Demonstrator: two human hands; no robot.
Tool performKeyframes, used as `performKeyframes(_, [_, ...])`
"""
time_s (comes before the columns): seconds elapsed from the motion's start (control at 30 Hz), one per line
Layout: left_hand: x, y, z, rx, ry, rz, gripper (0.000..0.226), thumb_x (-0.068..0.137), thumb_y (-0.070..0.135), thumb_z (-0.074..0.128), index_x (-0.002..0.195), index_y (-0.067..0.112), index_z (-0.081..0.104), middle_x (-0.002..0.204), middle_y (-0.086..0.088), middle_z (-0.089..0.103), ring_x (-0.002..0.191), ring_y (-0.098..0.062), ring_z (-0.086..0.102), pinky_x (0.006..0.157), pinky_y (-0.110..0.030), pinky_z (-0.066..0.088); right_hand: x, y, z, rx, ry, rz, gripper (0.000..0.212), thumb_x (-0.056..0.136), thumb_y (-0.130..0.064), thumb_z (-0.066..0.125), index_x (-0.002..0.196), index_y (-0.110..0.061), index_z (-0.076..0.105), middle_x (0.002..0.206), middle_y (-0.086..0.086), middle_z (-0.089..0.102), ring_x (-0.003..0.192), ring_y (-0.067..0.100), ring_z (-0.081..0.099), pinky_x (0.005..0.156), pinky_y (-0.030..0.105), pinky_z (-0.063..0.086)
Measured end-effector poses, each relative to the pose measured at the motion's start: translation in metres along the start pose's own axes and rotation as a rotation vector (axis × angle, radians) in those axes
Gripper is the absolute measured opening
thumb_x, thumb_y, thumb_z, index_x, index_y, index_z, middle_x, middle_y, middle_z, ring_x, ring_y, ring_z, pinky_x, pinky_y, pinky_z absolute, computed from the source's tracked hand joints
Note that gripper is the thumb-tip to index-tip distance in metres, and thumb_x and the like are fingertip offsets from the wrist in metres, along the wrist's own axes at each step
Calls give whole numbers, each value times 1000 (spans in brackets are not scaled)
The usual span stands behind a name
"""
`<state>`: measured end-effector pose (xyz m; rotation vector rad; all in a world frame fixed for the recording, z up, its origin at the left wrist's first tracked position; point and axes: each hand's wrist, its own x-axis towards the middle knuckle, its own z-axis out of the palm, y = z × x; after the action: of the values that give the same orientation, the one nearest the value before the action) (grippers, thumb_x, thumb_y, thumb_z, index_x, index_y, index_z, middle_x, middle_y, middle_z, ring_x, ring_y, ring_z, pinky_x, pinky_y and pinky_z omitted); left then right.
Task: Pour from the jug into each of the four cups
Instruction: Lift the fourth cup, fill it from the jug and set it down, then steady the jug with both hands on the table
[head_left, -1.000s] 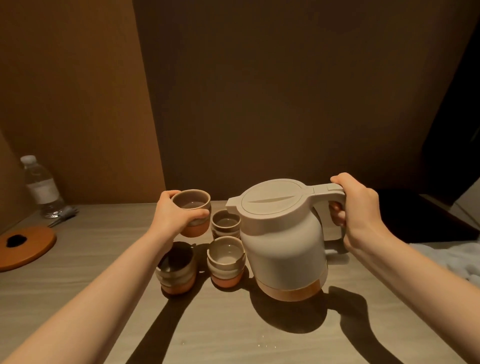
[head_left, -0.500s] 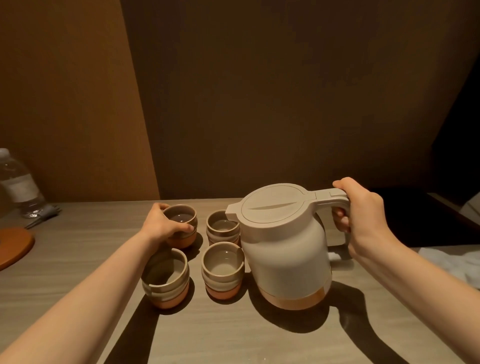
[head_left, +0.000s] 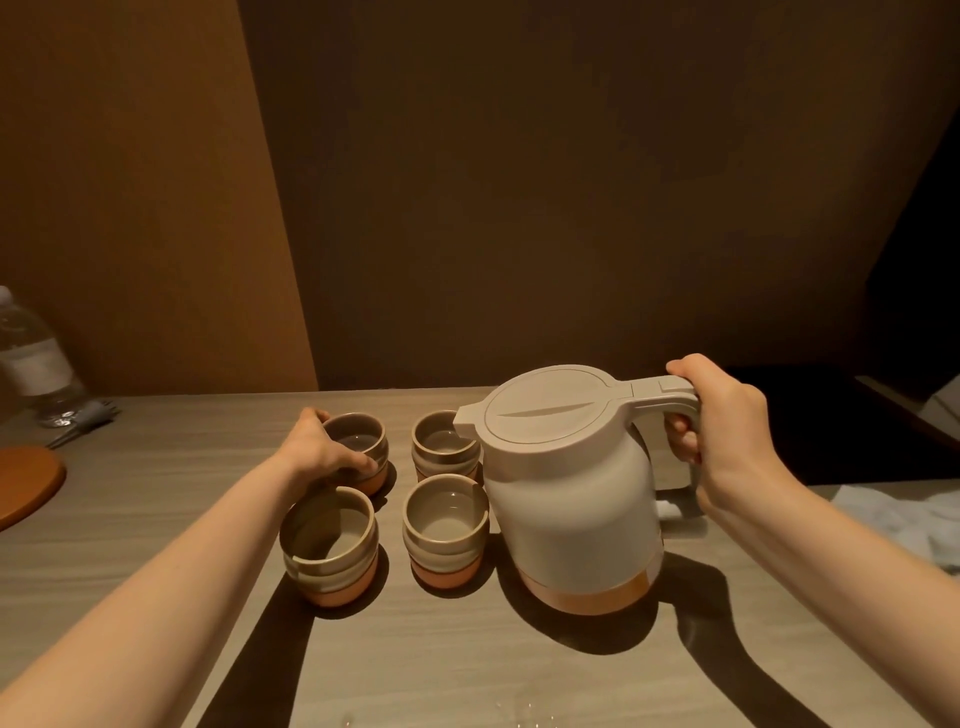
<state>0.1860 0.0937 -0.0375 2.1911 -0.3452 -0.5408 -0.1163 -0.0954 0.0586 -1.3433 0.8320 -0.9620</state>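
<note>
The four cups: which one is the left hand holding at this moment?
The far-left cup, in the back row. The left hand wraps around its side as it stands on the table. The other three cups stand untouched.

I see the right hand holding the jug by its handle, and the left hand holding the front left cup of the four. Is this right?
Not quite. In the head view the left hand holds the back left cup, not the front left cup, which nothing touches. The rest is right: the right hand holds the jug by its handle.
</note>
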Motion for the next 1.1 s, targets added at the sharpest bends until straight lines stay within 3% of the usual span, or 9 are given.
performKeyframes(0.2, [-5,4,2,96,29,10,91,61,17,89,134,11,36,127,-15,51,116,-33,51,90,-42,47,-7,-4,-3,7,-4,-5,35,89,-27,56,58,-11,55,38,-8,47,35,5,37,41,20,28])
performKeyframes(0.37, [-18,11,1,138,78,47,108,63,20,89,149,13,24,144,-17,42,129,-37,44,98,-47,45,-16,-10,-8,1,-4,-14,35,89,-27,55,58,-11,54,38,-8,47,34,5,37,42,20,29])
performKeyframes(0.5, [-35,29,-2,96,168,135,101,69,26,84,149,14,24,150,-15,36,132,-37,42,98,-48,47,-23,-16,-15,24,10,-27,36,88,-28,56,56,-12,53,39,-7,45,35,5,36,39,19,28])
performKeyframes(0.6, [-54,46,1,27,191,254,92,76,30,79,149,14,25,154,-12,32,138,-33,35,105,-47,39,-27,-19,-22,33,19,-36,37,87,-28,57,54,-12,51,41,-5,43,37,8,34,40,21,27])
performKeyframes(0.8, [-121,77,18,-137,137,436,68,88,43,61,146,23,33,151,-3,37,136,-24,38,104,-41,37,-43,-23,-39,34,47,-49,35,87,-29,56,57,-12,51,39,-7,43,34,5,35,40,21,28])
performKeyframes(0.97, [-177,80,39,-342,-9,476,57,91,50,51,143,30,39,145,6,44,122,-10,43,95,-30,37,-54,-20,-54,42,70,-59,34,88,-29,56,60,-11,53,39,-6,44,34,5,35,39,20,27])
performKeyframes(1.1, [-203,68,63,-502,-96,414,66,84,64,51,142,37,36,148,6,42,132,-15,42,110,-42,35,-62,-18,-64,71,89,-32,33,89,-28,55,60,-12,54,36,-9,44,31,4,35,37,18,26])
